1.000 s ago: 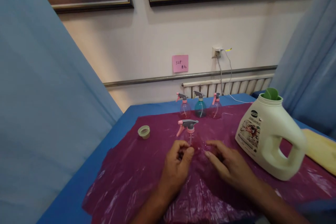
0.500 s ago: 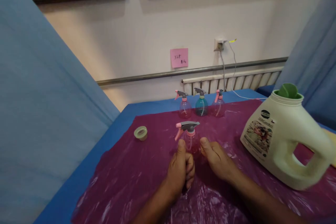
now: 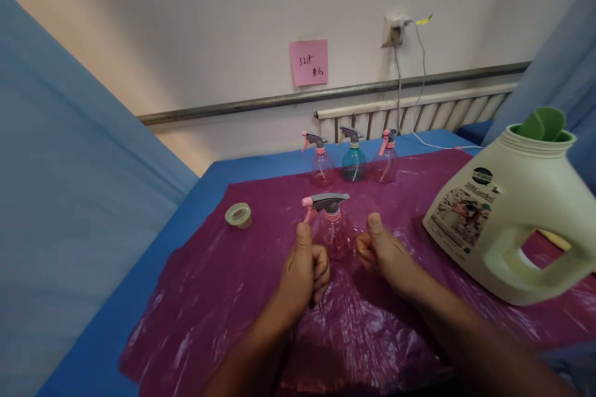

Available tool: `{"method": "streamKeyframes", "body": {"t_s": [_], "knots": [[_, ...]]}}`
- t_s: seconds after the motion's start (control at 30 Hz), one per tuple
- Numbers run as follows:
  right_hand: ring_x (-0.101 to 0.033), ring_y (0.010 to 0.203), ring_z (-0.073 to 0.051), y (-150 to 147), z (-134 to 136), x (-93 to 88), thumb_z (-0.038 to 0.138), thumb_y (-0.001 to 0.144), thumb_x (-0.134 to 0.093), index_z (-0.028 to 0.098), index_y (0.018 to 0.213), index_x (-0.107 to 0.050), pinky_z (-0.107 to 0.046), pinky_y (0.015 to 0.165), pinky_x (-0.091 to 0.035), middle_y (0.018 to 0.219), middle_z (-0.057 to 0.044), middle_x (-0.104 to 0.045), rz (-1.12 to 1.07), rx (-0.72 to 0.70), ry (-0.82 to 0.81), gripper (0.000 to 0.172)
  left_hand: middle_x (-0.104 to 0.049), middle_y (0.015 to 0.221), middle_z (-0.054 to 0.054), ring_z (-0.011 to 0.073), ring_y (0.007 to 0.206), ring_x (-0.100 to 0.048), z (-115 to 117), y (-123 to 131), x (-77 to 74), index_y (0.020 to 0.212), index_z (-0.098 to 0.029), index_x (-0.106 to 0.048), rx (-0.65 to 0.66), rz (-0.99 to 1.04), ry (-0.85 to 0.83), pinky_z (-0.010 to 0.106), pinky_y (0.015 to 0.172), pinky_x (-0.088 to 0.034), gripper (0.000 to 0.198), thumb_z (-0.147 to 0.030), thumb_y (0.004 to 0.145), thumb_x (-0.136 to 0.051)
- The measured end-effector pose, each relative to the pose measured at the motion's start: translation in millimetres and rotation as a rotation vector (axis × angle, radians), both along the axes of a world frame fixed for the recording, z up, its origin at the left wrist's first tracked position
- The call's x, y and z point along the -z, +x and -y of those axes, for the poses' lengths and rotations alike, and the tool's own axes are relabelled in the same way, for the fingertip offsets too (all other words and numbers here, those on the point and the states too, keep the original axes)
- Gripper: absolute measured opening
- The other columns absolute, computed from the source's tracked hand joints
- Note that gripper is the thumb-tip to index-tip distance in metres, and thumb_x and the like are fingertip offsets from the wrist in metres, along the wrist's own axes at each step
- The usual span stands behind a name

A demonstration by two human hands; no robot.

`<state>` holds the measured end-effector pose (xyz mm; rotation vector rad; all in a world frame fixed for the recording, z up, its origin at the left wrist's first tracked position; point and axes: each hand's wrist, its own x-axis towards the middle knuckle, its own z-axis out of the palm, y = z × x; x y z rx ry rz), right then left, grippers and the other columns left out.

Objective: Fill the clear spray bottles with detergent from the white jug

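Within the purple sheet's (image 3: 205, 285) edges, our thumbs-up left fist (image 3: 302, 268) and right fist (image 3: 382, 254) flank the nearest bottle (image 3: 334, 242); avoid jostling.

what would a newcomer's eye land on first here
Probably the big cream jug at the right, with something green in its open mouth. Next, the left hand and right hand, both fisted with thumbs up, flanking a clear spray bottle on the purple sheet. Behind it, a teal spray bottle stands out in a row of three.
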<state>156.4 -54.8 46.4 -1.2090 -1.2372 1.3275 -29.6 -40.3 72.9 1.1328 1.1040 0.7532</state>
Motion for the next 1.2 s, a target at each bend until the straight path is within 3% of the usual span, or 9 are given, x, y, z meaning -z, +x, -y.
{"method": "streamKeyframes", "body": {"t_s": [0.43, 0.63, 0.73, 0.8, 0.83, 0.9, 0.97, 1.03, 1.2], "knots": [[-0.028, 0.051, -0.014, 8.6, -4.1, 10.8, 0.088, 0.104, -0.012, 0.028, 0.058, -0.035, -0.033, 0.05, -0.024, 0.053, 0.004, -0.032, 0.164, 0.186, 0.163, 0.079, -0.033, 0.043, -0.004, 0.0106, 0.036, -0.031, 2.2, -1.9, 3.3, 0.051, -0.027, -0.036, -0.045, -0.02, 0.112, 0.028, 0.04, -0.024, 0.085, -0.104, 0.087, -0.032], [-0.042, 0.056, -0.017, 8.7, -4.6, 8.9, 0.084, 0.107, -0.017, 0.027, 0.06, -0.048, -0.034, 0.059, -0.037, 0.056, 0.001, -0.045, 0.242, 0.288, 0.271, 0.08, -0.031, 0.049, -0.004, 0.0109, 0.044, -0.029, 5.5, -6.5, 2.2, 0.051, -0.026, -0.033, -0.19, 0.076, 0.382, 0.03, 0.047, -0.026, 0.082, -0.094, 0.092, -0.05], [-0.058, 0.071, -0.021, 8.7, -5.0, 11.5, 0.079, 0.109, -0.026, 0.024, 0.081, -0.064, -0.034, 0.069, -0.046, 0.073, -0.003, -0.065, 0.269, 0.341, 0.328, 0.072, -0.038, 0.052, -0.002, 0.0136, 0.049, -0.037, 10.2, -14.0, -4.1, 0.055, -0.025, -0.038, -0.309, 0.063, 0.495, 0.031, 0.051, -0.034, 0.076, -0.084, 0.101, -0.047], [-0.066, 0.085, -0.023, 5.8, -5.2, 13.7, 0.073, 0.107, -0.046, 0.023, 0.106, -0.071, -0.036, 0.078, -0.052, 0.097, -0.007, -0.076, 0.287, 0.345, 0.343, 0.056, -0.054, 0.063, 0.001, 0.0166, 0.061, -0.051, 12.7, -20.9, -9.1, 0.065, -0.024, -0.053, -0.405, -0.005, 0.611, 0.031, 0.061, -0.045, 0.064, -0.073, 0.105, -0.052], [-0.07, 0.094, -0.025, 3.3, -5.5, 14.8, 0.068, 0.104, -0.057, 0.023, 0.12, -0.07, -0.039, 0.085, -0.054, 0.111, -0.008, -0.078, 0.31, 0.337, 0.347, 0.049, -0.064, 0.074, 0.002, 0.0184, 0.071, -0.06, 13.0, -24.3, -11.7, 0.075, -0.024, -0.062, -0.452, -0.042, 0.666, 0.031, 0.069, -0.05, 0.053, -0.067, 0.105, -0.057], [-0.071, 0.118, -0.03, -3.0, -6.8, 17.3, 0.054, 0.096, -0.072, 0.025, 0.141, -0.064, -0.046, 0.103, -0.055, 0.138, -0.011, -0.074, 0.379, 0.297, 0.359, 0.054, -0.076, 0.106, 0.006, 0.0229, 0.1, -0.07, 10.0, -30.0, -17.0, 0.104, -0.025, -0.071, -0.492, -0.108, 0.728, 0.034, 0.09, -0.055, 0.03, -0.054, 0.1, -0.069], [-0.062, 0.141, -0.033, -9.3, -9.5, 20.2, 0.045, 0.092, -0.077, 0.026, 0.152, -0.056, -0.053, 0.12, -0.047, 0.156, -0.013, -0.065, 0.447, 0.237, 0.377, 0.067, -0.075, 0.132, 0.01, 0.0275, 0.124, -0.07, 1.8, -32.5, -22.6, 0.128, -0.025, -0.069, -0.429, -0.157, 0.719, 0.04, 0.107, -0.053, 0.04, -0.043, 0.094, -0.077], [-0.054, 0.152, -0.035, -13.8, -13.5, 23.6, 0.041, 0.09, -0.077, 0.025, 0.16, -0.048, -0.058, 0.128, -0.04, 0.164, -0.016, -0.058, 0.47, 0.188, 0.378, 0.077, -0.072, 0.145, 0.013, 0.0305, 0.135, -0.067, -10.4, -30.8, -28.3, 0.14, -0.024, -0.066, -0.29, -0.197, 0.677, 0.046, 0.117, -0.049, 0.055, -0.035, 0.089, -0.081], [-0.053, 0.154, -0.037, -16.8, -22.8, 29.4, 0.038, 0.09, -0.078, 0.025, 0.164, -0.042, -0.063, 0.128, -0.039, 0.167, -0.019, -0.055, 0.453, 0.126, 0.392, 0.084, -0.071, 0.15, 0.014, 0.0314, 0.141, -0.066, -42.0, -13.6, -37.5, 0.149, -0.021, -0.065, -0.031, -0.175, 0.595, 0.047, 0.124, -0.046, 0.066, -0.024, 0.085, -0.081]]}}
